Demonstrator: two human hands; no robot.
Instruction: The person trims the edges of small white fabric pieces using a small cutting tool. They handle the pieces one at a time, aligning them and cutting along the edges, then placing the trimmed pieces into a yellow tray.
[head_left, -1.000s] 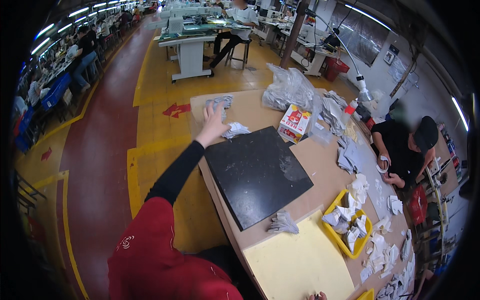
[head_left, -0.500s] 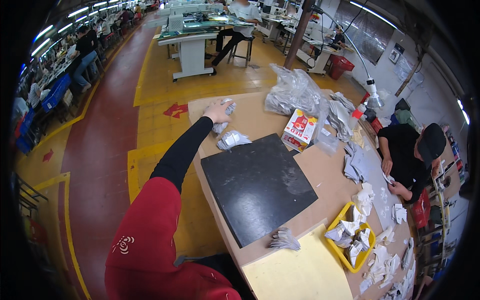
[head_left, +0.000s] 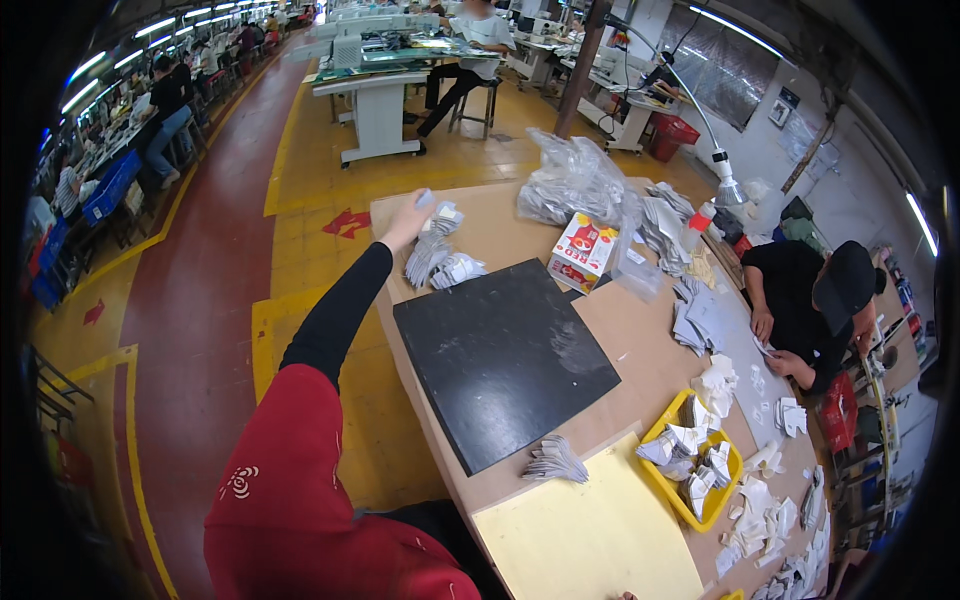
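My left hand (head_left: 406, 222) reaches to the far left corner of the table, its fingers closed on a grey cut piece (head_left: 425, 199) that sticks up past the fingertips. Just beside it lie bundles of grey and white cut pieces (head_left: 428, 259), with another folded bundle (head_left: 457, 270) next to the black board (head_left: 507, 362). A fanned stack of grey pieces (head_left: 556, 460) rests between that board and a pale yellow sheet (head_left: 590, 530). At the lower edge only a fingertip-like bit of my right hand (head_left: 628, 596) shows; its grip is hidden.
A yellow basket (head_left: 735, 470) of cut pieces stands at the right, scraps around it. Farther back are a red-and-white box (head_left: 583, 252), a clear bag (head_left: 572, 180) and a lamp (head_left: 728, 190). Across the table a person in a black cap (head_left: 815, 310) handles small pieces.
My left hand has lifted a little and shifted left off the bundles, now with a grey piece raised in its fingers. The bundles beneath are more exposed. The view has shifted slightly.
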